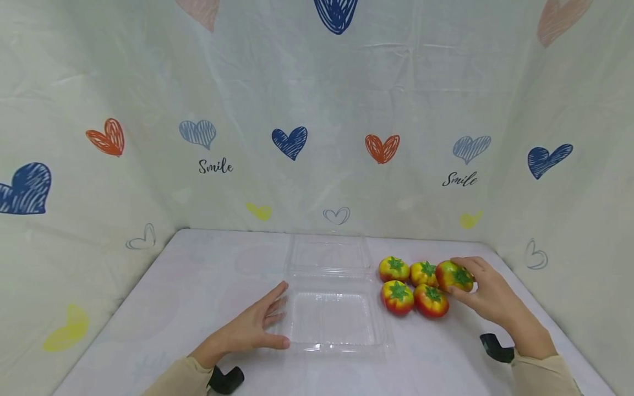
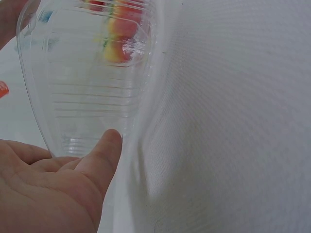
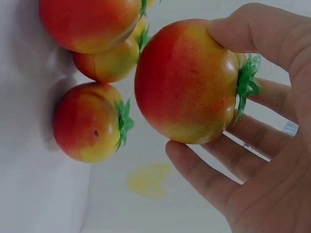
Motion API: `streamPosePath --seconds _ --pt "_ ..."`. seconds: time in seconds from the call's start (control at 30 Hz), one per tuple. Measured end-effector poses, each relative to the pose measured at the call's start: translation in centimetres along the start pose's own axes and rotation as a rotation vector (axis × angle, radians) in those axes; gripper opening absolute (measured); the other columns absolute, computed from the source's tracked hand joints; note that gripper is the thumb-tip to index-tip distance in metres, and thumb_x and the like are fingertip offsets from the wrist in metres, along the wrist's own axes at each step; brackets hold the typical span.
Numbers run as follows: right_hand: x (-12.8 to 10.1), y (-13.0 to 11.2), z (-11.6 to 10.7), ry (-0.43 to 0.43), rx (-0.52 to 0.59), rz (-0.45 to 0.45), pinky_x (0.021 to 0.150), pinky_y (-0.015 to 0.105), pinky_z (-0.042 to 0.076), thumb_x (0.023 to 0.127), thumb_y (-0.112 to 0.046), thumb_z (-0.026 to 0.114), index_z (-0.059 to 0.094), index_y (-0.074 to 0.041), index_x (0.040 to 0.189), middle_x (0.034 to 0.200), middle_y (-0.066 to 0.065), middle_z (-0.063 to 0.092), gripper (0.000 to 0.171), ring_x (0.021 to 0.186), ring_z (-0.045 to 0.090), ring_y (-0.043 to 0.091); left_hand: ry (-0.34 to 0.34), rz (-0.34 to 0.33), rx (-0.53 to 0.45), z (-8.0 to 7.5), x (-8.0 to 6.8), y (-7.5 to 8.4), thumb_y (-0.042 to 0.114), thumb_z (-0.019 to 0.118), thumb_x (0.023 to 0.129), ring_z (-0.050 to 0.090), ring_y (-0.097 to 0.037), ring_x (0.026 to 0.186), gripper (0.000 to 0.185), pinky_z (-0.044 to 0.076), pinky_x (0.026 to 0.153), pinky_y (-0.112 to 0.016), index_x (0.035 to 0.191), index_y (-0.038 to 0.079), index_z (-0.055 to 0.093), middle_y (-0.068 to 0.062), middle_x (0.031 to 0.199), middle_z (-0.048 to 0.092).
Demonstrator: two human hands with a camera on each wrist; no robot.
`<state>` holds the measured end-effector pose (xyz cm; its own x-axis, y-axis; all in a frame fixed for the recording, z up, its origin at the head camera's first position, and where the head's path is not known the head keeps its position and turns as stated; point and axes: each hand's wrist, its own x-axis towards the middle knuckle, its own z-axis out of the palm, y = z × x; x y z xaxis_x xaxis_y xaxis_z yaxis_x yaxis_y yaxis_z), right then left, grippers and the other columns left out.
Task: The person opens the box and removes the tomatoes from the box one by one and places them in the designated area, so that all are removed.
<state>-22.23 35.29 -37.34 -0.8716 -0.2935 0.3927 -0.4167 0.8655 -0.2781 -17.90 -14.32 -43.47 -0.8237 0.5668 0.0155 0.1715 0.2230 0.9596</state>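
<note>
Resting flat with fingers straight, left hand [image 1: 252,327] touching the left edge of the open clear clamshell box [image 1: 333,319] at mid-bench [image 1: 198,286]. Lying just right of the box, four toy tomatoes [image 1: 398,297]. Gripping a fifth tomato [image 1: 453,275] at the cluster's far right, right hand [image 1: 495,300], fingers curled round it.

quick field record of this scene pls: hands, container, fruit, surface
left hand: open, fingers straight, resting against the left edge of the clear clamshell container
right hand: grip round one toy tomato, fingers and thumb curled on it
container: transparent plastic, lid folded back, nothing in its tray
other tomatoes: four, clustered right of the container
surface: white table
backdrop: cloth with heart prints
</note>
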Motion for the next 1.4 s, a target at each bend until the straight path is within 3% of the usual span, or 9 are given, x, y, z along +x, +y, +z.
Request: streamPosePath --seconds 0.27,0.87,1.4 --pt "-0.1 0.6 -0.1 -0.053 0.023 0.030 0.084 0.064 0.046 0.076 -0.012 0.078 0.053 0.000 0.126 0.121 0.021 0.051 0.057 0.104 0.051 0.041 -0.003 0.016 0.002 0.0 0.0 -0.1 0.018 0.082 0.077 0.021 -0.041 0.140 0.114 0.035 0.107 -0.031 0.153 0.005 -0.003 -0.015 0.159 -0.003" --pt "-0.4 2.0 -0.1 -0.228 0.043 0.148 0.088 0.064 0.043 0.078 -0.023 0.077 0.054 0.003 0.126 0.123 0.026 0.052 0.060 0.106 0.051 0.042 -0.008 0.016 -0.004 -0.1 -0.1 -0.1 0.019 0.081 0.078 0.021 -0.041 0.140 0.114 0.036 0.107 -0.032 0.153 0.005 -0.003 -0.015 0.159 -0.003" --pt "-0.6 2.3 0.1 -0.321 0.033 0.173 0.090 0.067 0.041 0.076 -0.024 0.078 0.055 0.006 0.124 0.124 0.032 0.051 0.061 0.109 0.049 0.047 -0.008 0.007 -0.008 -0.1 0.0 -0.1 0.019 0.081 0.078 0.022 -0.041 0.140 0.114 0.035 0.107 -0.032 0.153 0.006 -0.003 -0.014 0.159 -0.003"
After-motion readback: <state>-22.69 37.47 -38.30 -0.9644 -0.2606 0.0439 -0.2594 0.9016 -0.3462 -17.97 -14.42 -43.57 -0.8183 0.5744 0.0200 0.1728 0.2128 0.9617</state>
